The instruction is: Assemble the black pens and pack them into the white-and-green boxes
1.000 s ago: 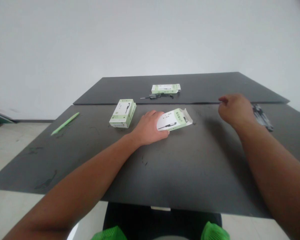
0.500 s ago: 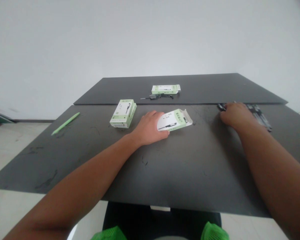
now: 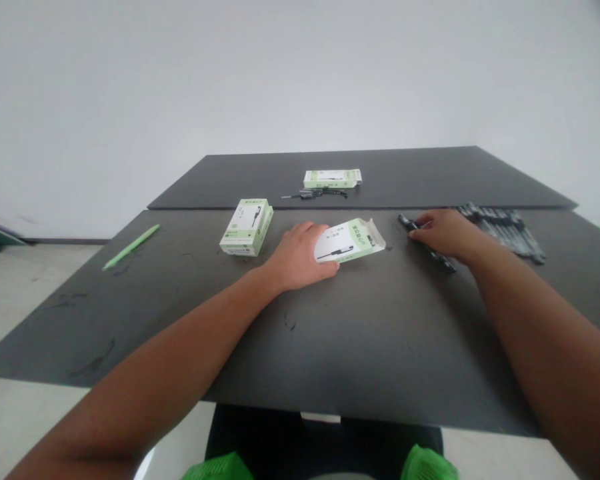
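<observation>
My left hand [image 3: 303,259] is closed round the near end of a white and green box [image 3: 349,241] lying on the dark table. The box's flap stands open toward the right. Between the fingers of my right hand [image 3: 443,233] is a dark pen [image 3: 443,261], slanting down to the right. Whether more than one pen is in its grip I cannot tell. Beyond that hand, a row of dark, clear-barrelled pens [image 3: 513,233] lies side by side on the right of the table.
Left of my left hand sits a closed white and green box [image 3: 247,227]. A green pen [image 3: 131,247] lies at the far left. Farther back are another box [image 3: 332,179] and several thin black parts [image 3: 316,194]. A seam crosses the table [image 3: 360,347] behind my hands.
My right hand has moved left, away from the row of pens, with a dark pen in its fingers. More of the row now shows. My left hand and its box have not moved.
</observation>
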`<action>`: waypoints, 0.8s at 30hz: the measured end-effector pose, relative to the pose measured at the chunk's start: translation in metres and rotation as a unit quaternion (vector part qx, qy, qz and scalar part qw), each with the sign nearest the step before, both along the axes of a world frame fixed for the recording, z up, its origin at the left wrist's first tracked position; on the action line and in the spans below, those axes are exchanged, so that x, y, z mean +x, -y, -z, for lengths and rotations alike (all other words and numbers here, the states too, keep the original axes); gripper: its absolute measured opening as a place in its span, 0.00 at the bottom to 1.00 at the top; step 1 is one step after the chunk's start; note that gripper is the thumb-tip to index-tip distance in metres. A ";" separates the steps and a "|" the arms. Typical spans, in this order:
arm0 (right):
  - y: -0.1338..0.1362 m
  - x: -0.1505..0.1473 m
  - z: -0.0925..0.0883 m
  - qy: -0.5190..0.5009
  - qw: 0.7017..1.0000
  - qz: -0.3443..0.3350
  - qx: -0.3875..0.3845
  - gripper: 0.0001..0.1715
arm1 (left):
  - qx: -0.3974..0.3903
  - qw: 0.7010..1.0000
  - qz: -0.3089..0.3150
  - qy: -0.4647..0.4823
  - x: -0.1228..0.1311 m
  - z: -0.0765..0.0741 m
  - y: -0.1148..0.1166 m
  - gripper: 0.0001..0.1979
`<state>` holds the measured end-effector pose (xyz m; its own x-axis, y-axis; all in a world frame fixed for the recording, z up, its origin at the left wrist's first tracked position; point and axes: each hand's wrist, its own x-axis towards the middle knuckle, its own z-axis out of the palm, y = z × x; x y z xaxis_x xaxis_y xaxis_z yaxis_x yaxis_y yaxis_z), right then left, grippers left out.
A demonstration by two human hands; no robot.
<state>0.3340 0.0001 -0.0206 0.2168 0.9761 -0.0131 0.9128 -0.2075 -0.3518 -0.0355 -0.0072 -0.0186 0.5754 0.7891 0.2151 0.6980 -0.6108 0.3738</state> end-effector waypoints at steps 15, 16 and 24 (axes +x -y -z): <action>0.007 -0.020 -0.010 -0.188 0.974 0.071 0.101 0.30 | -0.005 1.000 -0.001 -0.003 0.000 0.000 0.000 0.34; 0.009 -0.026 -0.013 -0.265 0.955 0.065 0.113 0.33 | -0.006 1.000 -0.001 -0.003 -0.001 0.000 0.000 0.34; 0.019 -0.058 -0.025 -0.549 0.792 -0.019 0.266 0.18 | -0.009 1.000 0.003 0.001 0.000 0.000 0.000 0.34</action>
<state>0.2763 -0.0193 0.0049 0.3300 0.9124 0.2423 -0.0008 0.2569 -0.9664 -0.0356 -0.0072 -0.0183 0.5791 0.7898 0.2023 0.6945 -0.6079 0.3850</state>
